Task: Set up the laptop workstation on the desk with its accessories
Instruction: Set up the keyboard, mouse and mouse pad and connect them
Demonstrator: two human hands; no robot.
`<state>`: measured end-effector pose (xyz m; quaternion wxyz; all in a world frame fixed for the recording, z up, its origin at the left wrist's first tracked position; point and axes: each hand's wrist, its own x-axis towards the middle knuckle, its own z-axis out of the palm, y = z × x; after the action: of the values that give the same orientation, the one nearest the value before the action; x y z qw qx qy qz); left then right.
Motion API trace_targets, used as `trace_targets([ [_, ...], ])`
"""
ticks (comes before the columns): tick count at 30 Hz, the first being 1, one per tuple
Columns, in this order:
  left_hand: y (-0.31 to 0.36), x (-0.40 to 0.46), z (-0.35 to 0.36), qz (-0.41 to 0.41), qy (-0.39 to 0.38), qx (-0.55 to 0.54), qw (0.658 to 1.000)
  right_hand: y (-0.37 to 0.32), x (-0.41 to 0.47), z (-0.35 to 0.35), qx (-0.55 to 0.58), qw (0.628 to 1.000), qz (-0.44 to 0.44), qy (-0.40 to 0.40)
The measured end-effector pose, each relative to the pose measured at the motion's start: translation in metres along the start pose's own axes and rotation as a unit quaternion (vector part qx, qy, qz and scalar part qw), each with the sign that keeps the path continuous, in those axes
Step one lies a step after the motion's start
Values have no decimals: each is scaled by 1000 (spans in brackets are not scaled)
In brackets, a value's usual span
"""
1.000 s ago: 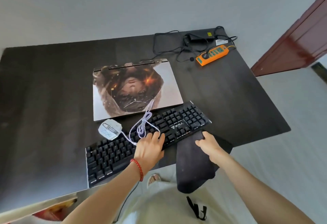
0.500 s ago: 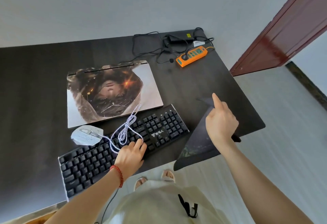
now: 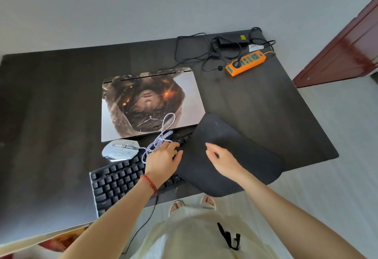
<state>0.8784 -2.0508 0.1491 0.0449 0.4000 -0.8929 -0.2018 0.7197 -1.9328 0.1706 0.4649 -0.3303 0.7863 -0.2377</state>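
Lying across the keyboard's (image 3: 122, 179) right end, the black mousepad (image 3: 235, 156) touches the closed laptop's (image 3: 151, 105) near corner and overhangs the desk (image 3: 51, 115) edge. The right hand (image 3: 222, 157) rests on the pad with fingers loosely spread, gripping nothing. The left hand (image 3: 162, 161) rests on the keys, fingers curled at the pad's edge; whether they pinch it is unclear. The mouse (image 3: 119, 150) sits beside the keyboard, its cord (image 3: 163, 134) looped onto the laptop. The power strip (image 3: 246, 62) and charger (image 3: 231, 40) lie at the far corner.

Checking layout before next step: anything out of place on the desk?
Yes. The mouse pad lies over the right end of the keyboard and past the desk edge. The mouse cable crosses the closed laptop.
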Motion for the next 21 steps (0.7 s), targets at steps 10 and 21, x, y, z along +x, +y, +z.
trace_targets([
  [10,22,20,26,-13,-40,169,985,54,44,-67,-250,952,130,117],
  [21,49,44,42,-83,-42,152,984,60,68,-118,-157,979,89,92],
])
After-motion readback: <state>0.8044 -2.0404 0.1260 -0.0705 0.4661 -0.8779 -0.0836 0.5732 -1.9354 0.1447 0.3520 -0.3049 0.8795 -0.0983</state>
